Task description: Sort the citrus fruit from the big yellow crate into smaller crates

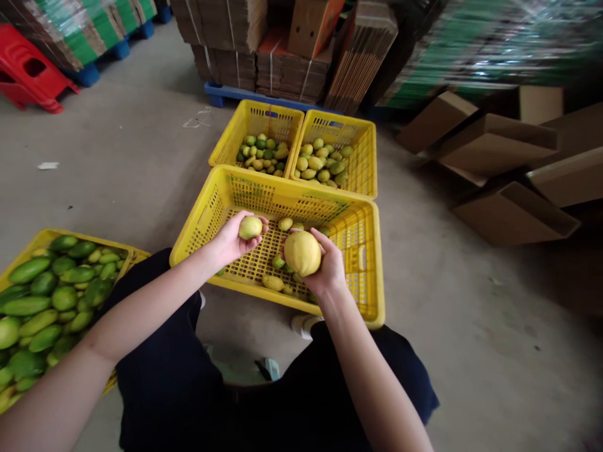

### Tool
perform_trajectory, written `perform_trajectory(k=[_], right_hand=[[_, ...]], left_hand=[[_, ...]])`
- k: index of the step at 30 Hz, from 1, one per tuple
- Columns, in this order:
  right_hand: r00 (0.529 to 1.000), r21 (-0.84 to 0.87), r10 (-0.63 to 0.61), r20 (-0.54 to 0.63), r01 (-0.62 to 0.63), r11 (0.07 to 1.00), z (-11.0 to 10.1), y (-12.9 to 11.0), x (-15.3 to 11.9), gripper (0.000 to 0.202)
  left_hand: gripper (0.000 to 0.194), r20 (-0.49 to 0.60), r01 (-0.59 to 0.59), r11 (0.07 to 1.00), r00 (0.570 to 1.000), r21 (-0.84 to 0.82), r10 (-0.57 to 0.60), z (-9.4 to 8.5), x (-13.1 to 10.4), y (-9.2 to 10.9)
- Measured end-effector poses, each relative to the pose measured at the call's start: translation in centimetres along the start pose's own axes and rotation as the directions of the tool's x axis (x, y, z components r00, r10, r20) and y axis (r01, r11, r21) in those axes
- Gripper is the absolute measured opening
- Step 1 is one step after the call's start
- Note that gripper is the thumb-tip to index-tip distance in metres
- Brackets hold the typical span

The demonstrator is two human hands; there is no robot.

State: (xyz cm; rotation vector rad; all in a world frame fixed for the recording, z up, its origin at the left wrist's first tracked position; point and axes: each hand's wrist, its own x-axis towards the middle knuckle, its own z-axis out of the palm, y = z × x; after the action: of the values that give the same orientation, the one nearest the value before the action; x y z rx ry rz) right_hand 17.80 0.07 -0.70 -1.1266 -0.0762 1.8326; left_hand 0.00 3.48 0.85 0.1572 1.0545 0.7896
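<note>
My left hand (pixel 237 236) is closed around a small yellow-green lemon (pixel 250 227), held palm up above the large yellow crate (pixel 301 191). In my right hand (pixel 332 267) rests a much bigger, pale yellow lemon (pixel 302 253), its pointed end facing me; the fingers curl behind it and are partly hidden. Below both hands, several yellow and green lemons (pixel 273 282) lie scattered on the crate's slotted floor, mostly toward its right half. The two held fruits are apart from each other.
Two smaller yellow crates (pixel 257 113) (pixel 365 135) with lemons adjoin the far side. At my left, a crate (pixel 44 235) is heaped with green fruit. Cardboard boxes (pixel 499 147) lie on the right; bundled cardboard (pixel 221 25) stands behind. A red stool (pixel 31 72) is far left.
</note>
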Motion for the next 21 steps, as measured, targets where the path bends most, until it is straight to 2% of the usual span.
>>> perform_trajectory(k=[3,6,10,17,21], right_hand=[[1.0,-0.006,0.008,-0.004,-0.008,1.0,-0.1,0.5,0.2,0.026],[0.999,0.072,0.034,0.004,-0.034,0.997,-0.5,0.7,0.3,0.023],[0.996,0.144,0.025,0.085,-0.037,0.989,-0.9,0.5,0.0,0.02],[0.994,0.118,0.102,0.035,-0.106,0.987,-0.5,0.4,0.1,0.039],[0.988,0.094,0.132,0.082,-0.14,0.986,-0.6,0.7,0.3,0.047]], left_hand=[[0.027,-0.009,0.003,0.999,1.0,-0.041,-0.003,0.1,0.1,-0.2],[0.031,0.013,0.015,0.998,1.0,-0.061,-0.014,0.3,0.0,-0.4],[0.032,0.057,0.013,1.0,0.998,-0.02,-0.012,0.5,-0.3,-0.7],[0.045,0.117,0.043,0.994,0.992,0.1,-0.055,0.6,-0.4,-1.6],[0.051,0.117,0.037,0.988,0.992,0.152,-0.055,0.2,0.2,-1.8]])
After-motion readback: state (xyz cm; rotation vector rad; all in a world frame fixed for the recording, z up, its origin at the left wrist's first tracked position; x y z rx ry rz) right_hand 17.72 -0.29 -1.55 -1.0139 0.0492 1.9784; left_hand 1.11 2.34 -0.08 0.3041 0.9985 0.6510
